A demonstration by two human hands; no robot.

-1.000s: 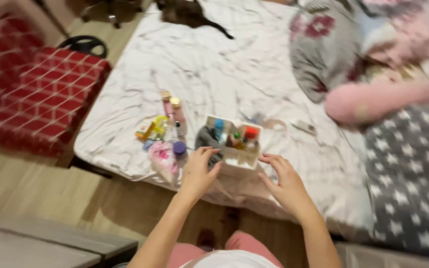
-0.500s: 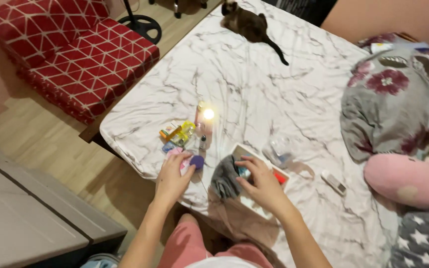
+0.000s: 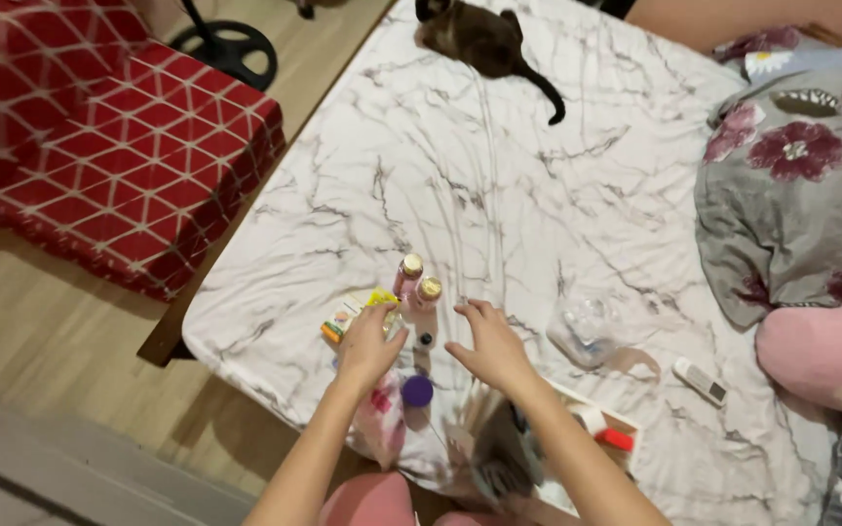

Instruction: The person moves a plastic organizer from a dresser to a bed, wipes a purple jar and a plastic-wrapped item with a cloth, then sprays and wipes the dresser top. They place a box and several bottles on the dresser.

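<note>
My left hand lies palm down over a cluster of small toiletries on the marbled bed sheet. Its fingertips reach a yellow packet, and its back hides what is under the fingers. My right hand hovers with fingers spread and nothing in it, just right of two pink bottles with gold caps. A purple-capped bottle lies between my forearms. A white box of small items sits under my right forearm.
A dark cat lies at the far end of the bed. A clear plastic bag and a small white remote lie to the right. Pillows and a pink plush fill the right side. A red patterned cushion is on the left.
Both hands have moved from the white box to the cluster of bottles on its left. The right hand let go of the box, and the view swung left and closer.
</note>
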